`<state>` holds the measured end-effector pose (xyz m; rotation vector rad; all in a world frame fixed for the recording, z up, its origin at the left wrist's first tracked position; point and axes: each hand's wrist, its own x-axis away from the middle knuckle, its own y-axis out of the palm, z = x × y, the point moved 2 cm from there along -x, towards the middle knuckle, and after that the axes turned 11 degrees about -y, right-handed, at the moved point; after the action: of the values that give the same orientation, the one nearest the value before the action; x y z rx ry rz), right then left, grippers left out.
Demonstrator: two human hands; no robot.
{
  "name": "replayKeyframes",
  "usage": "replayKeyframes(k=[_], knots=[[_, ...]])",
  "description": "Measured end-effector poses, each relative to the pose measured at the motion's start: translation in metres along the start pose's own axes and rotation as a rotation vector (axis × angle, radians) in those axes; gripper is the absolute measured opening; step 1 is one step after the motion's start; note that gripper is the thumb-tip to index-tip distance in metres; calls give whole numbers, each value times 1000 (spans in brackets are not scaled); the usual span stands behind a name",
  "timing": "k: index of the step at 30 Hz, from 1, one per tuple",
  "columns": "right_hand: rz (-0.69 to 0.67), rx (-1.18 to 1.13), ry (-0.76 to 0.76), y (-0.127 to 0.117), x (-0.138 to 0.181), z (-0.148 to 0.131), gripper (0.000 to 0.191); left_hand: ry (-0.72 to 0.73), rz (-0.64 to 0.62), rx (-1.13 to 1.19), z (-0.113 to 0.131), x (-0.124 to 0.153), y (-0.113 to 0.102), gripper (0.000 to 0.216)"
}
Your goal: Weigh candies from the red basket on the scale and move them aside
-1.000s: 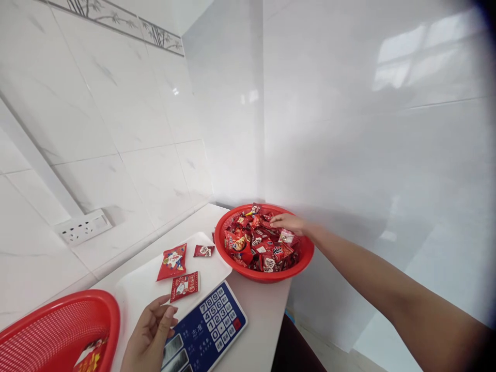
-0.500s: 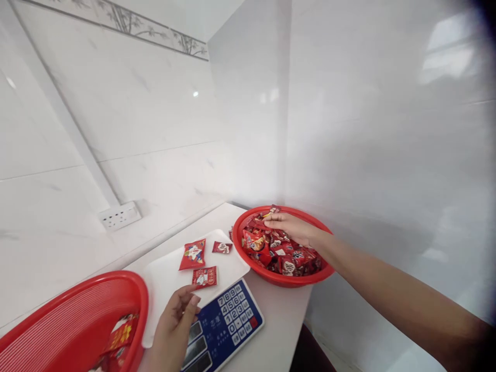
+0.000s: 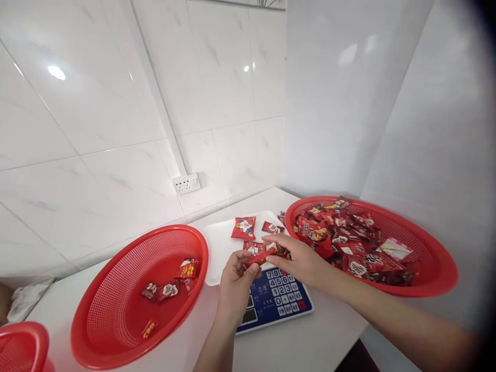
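Both hands meet over the front of the white scale tray. Between the fingers of my left hand is a small red snack packet, its near end pinched by the thumb. My right hand closes on the packet's other end, and a darker wrapper shows partly under its palm. On the tray lie a red packet with a cartoon figure, a small dark red packet and another red packet partly hidden by the hands. Below them is the scale's blue keypad panel.
At right stands a red basket heaped with wrapped snacks. Another red basket on the left holds several packets. Part of a third red basket shows at lower left. Tiled walls with a power socket stand behind the table.
My right hand has come out of the right basket to the left hand over the scale. Both hands now hold a red packet. The view has swung left, showing more of the left basket.
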<state>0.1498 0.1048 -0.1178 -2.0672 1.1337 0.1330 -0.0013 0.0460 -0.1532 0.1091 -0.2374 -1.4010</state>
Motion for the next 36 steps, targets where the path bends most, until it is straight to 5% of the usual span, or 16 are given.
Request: replayKeyframes(k=[12, 18, 21, 27, 31, 36], knots=[[-105, -158, 174, 2, -7, 13, 28, 23, 65, 11, 0, -6, -11, 31], [234, -294, 268, -6, -13, 31, 35, 133, 322, -98, -1, -19, -36, 30], [411, -559, 426, -12, -16, 42, 30, 186, 424, -416, 2, -21, -44, 37], [500, -968, 701, -8, -25, 49, 20, 265, 380, -923, -9, -22, -39, 48], [497, -806, 639, -11, -25, 50, 36, 301, 319, -969, -16, -22, -36, 47], [381, -170, 247, -37, -13, 54, 56, 288, 317, -917, -12, -21, -38, 46]])
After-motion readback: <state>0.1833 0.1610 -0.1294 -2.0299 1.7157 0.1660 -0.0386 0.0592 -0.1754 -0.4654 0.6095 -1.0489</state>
